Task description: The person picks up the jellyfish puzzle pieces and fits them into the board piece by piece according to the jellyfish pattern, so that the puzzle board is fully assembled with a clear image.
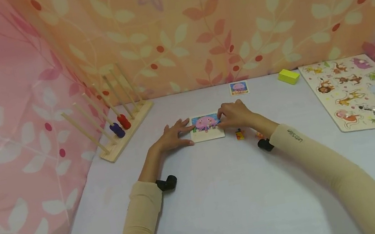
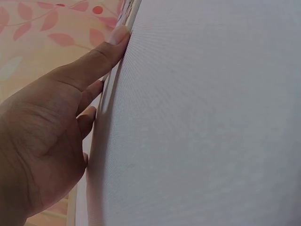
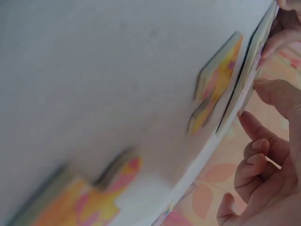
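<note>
Jellyfish puzzle (image 1: 205, 124) x1, L hand (image 1: 172, 137) touching, R hand (image 1: 237, 114) pinching, 2 loose pcs (image 1: 240, 135)

Puzzle (image 1: 205, 122): pink jellyfish on blue, cream lower part. Pieces (image 1: 240, 134): yellow-orange, pink and purple patches. Card (image 1: 239, 88): pink jellyfish, blue ground, orange along bottom. Block (image 1: 288, 76): solid yellow-green. Board (image 1: 332, 106): cream, multicoloured animal pictures. Rack (image 1: 133, 125): pale wood; beads (image 1: 124, 122) red, dark blue. Counter (image 1: 222, 194): plain white. Curtain (image 1: 179, 68): peach-orange and pink, leaf print, red dots. Sleeves (image 1: 140, 212): beige, dark lettering on the right one.
</note>
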Action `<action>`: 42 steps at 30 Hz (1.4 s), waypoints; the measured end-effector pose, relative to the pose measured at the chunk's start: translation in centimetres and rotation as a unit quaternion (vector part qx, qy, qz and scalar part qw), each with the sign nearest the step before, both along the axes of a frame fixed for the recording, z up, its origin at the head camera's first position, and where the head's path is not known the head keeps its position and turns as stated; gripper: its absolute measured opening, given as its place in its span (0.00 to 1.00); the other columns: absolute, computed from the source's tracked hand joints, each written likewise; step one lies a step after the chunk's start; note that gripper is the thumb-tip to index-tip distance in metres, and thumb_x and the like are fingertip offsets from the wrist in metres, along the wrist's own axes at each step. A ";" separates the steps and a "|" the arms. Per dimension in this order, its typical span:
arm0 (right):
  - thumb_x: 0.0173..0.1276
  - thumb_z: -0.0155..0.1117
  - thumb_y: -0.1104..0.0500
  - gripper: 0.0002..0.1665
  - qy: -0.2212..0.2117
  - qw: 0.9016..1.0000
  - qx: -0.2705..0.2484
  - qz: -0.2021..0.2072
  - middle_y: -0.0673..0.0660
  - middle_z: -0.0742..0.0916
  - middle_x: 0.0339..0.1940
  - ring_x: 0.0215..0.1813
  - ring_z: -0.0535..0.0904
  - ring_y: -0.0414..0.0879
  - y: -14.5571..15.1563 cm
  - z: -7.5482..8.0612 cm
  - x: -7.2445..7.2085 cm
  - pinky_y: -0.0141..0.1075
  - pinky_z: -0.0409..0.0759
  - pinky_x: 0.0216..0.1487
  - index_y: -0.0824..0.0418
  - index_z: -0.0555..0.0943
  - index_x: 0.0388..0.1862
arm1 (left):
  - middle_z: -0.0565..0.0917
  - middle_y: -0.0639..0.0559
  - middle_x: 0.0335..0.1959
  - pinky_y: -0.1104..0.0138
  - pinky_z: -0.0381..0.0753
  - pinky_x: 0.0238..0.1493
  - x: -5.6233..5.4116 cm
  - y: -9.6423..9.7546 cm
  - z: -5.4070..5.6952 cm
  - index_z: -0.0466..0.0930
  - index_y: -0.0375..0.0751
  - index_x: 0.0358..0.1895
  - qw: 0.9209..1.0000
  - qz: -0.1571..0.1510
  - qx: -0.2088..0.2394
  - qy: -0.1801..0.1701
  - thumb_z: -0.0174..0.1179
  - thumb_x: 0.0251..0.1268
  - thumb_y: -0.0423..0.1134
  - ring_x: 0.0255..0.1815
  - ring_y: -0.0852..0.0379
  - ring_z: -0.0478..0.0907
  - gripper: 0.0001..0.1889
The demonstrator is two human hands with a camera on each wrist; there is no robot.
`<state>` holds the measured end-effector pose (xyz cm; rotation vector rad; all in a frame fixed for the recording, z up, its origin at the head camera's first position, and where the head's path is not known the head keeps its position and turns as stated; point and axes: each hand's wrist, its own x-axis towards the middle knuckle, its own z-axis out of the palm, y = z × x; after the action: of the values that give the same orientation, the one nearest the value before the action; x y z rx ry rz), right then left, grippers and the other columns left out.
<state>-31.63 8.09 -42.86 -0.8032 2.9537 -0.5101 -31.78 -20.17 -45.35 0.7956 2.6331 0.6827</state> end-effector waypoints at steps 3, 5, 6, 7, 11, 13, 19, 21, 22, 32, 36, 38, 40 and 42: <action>0.54 0.68 0.45 0.19 -0.001 1.000 0.005 0.000 0.53 0.82 0.33 0.34 0.73 0.45 -0.4 0.0 -0.1 0.44 0.59 0.40 0.57 0.83 0.37 | 0.51 0.56 0.74 0.44 0.25 0.69 0.0 0.0 0.1 0.65 0.58 0.65 1.000 0.000 0.001 0.003 0.65 0.51 0.54 0.76 0.52 0.37 0.35; 0.53 0.68 0.44 0.20 -0.002 1.000 0.006 0.001 0.53 0.82 0.33 0.34 0.74 0.46 -0.6 0.0 -0.2 0.44 0.60 0.40 0.57 0.83 0.37 | 0.51 0.56 0.74 0.44 0.26 0.69 -0.1 0.0 0.1 0.65 0.58 0.65 1.000 0.000 0.001 0.005 0.65 0.51 0.54 0.76 0.52 0.37 0.35; 0.53 0.68 0.44 0.20 -0.002 1.000 0.005 0.003 0.53 0.82 0.34 0.35 0.74 0.46 -0.6 0.1 -0.2 0.44 0.60 0.39 0.57 0.83 0.38 | 0.51 0.57 0.74 0.44 0.26 0.69 -0.1 0.0 0.1 0.65 0.58 0.65 1.000 0.000 0.002 0.005 0.65 0.51 0.54 0.76 0.52 0.37 0.35; 0.54 0.68 0.45 0.21 -0.005 1.000 0.003 0.007 0.54 0.81 0.33 0.34 0.73 0.46 -0.6 0.1 -0.2 0.43 0.60 0.38 0.57 0.83 0.40 | 0.51 0.57 0.74 0.44 0.26 0.69 -0.1 0.0 0.1 0.65 0.58 0.65 1.000 0.001 0.002 0.005 0.65 0.51 0.54 0.76 0.52 0.37 0.35; 0.56 0.68 0.50 0.21 -0.042 0.998 -0.041 0.033 0.54 0.78 0.30 0.31 0.68 0.46 -0.4 0.1 -0.4 0.37 0.60 0.33 0.55 0.83 0.48 | 0.51 0.57 0.74 0.43 0.26 0.69 -0.1 -0.1 0.0 0.65 0.58 0.65 1.000 -0.001 0.002 0.002 0.65 0.51 0.55 0.76 0.52 0.37 0.35; 0.57 0.68 0.54 0.20 -0.072 0.993 -0.073 0.052 0.55 0.76 0.29 0.30 0.64 0.46 -0.3 -0.1 -0.7 0.35 0.59 0.31 0.56 0.82 0.50 | 0.51 0.56 0.74 0.43 0.26 0.69 -0.2 -0.1 -0.1 0.65 0.59 0.65 1.000 -0.004 0.001 0.003 0.65 0.51 0.55 0.76 0.52 0.37 0.35; 0.58 0.66 0.61 0.18 -0.160 0.977 -0.119 0.072 0.58 0.75 0.31 0.29 0.59 0.45 -0.1 -0.8 -1.7 0.33 0.59 0.31 0.59 0.81 0.49 | 0.51 0.56 0.74 0.43 0.26 0.68 -0.2 -0.1 -0.3 0.64 0.59 0.66 1.000 -0.009 -0.002 0.004 0.64 0.51 0.56 0.76 0.52 0.36 0.36; 0.59 0.65 0.61 0.18 -0.177 0.975 -0.113 0.070 0.59 0.76 0.33 0.29 0.59 0.44 -0.2 -0.9 -2.0 0.33 0.59 0.31 0.58 0.80 0.50 | 0.51 0.56 0.74 0.43 0.26 0.68 -0.1 -0.2 -0.3 0.64 0.59 0.66 1.000 -0.009 -0.002 0.004 0.64 0.52 0.56 0.76 0.52 0.36 0.35; 0.60 0.65 0.61 0.18 -0.186 0.974 -0.114 0.066 0.60 0.78 0.34 0.29 0.59 0.44 -0.2 -0.9 -2.1 0.33 0.59 0.30 0.58 0.80 0.50 | 0.51 0.56 0.74 0.42 0.26 0.68 -0.1 -0.2 -0.2 0.64 0.58 0.66 1.000 -0.010 -0.001 0.005 0.64 0.52 0.56 0.76 0.52 0.36 0.35; 0.59 0.66 0.61 0.18 -0.217 0.966 -0.137 0.044 0.62 0.86 0.41 0.23 0.59 0.40 0.0 -0.8 -2.6 0.32 0.60 0.28 0.59 0.81 0.49 | 0.51 0.55 0.74 0.43 0.26 0.69 -0.2 0.0 0.1 0.65 0.58 0.66 1.000 -0.009 0.004 0.003 0.65 0.51 0.55 0.76 0.52 0.37 0.36; 0.58 0.67 0.57 0.18 -0.190 0.974 -0.126 0.016 0.57 0.83 0.30 0.26 0.60 0.42 1.0 -0.8 -2.2 0.33 0.59 0.29 0.57 0.83 0.48 | 0.51 0.56 0.74 0.43 0.26 0.69 -0.1 0.0 0.0 0.64 0.58 0.66 1.000 -0.010 -0.001 0.000 0.65 0.51 0.55 0.76 0.52 0.37 0.36; 0.58 0.67 0.56 0.18 -0.179 0.976 -0.121 0.002 0.54 0.79 0.27 0.27 0.60 0.43 1.7 -0.6 -1.7 0.34 0.59 0.29 0.56 0.83 0.49 | 0.50 0.56 0.74 0.43 0.26 0.69 0.0 0.0 0.1 0.64 0.58 0.66 1.000 -0.010 -0.003 -0.002 0.65 0.51 0.55 0.76 0.52 0.36 0.36; 0.58 0.66 0.56 0.19 -0.173 0.978 -0.116 -0.004 0.55 0.78 0.28 0.28 0.61 0.44 2.6 -0.3 -1.0 0.34 0.59 0.30 0.58 0.82 0.50 | 0.50 0.56 0.74 0.43 0.26 0.69 0.1 0.0 0.2 0.64 0.58 0.66 1.000 -0.008 -0.003 -0.003 0.65 0.52 0.55 0.76 0.52 0.36 0.35; 0.58 0.66 0.55 0.21 -0.167 0.980 -0.107 -0.007 0.55 0.79 0.33 0.32 0.63 0.45 3.5 -0.1 -0.2 0.34 0.61 0.32 0.58 0.82 0.51 | 0.51 0.56 0.74 0.43 0.26 0.69 0.1 -0.1 0.3 0.64 0.58 0.66 1.000 -0.006 -0.007 -0.001 0.64 0.52 0.55 0.76 0.52 0.36 0.35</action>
<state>-31.85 11.61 -42.96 -0.6378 2.6272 -0.8808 -31.65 -20.23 -45.07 0.8047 2.6268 0.6617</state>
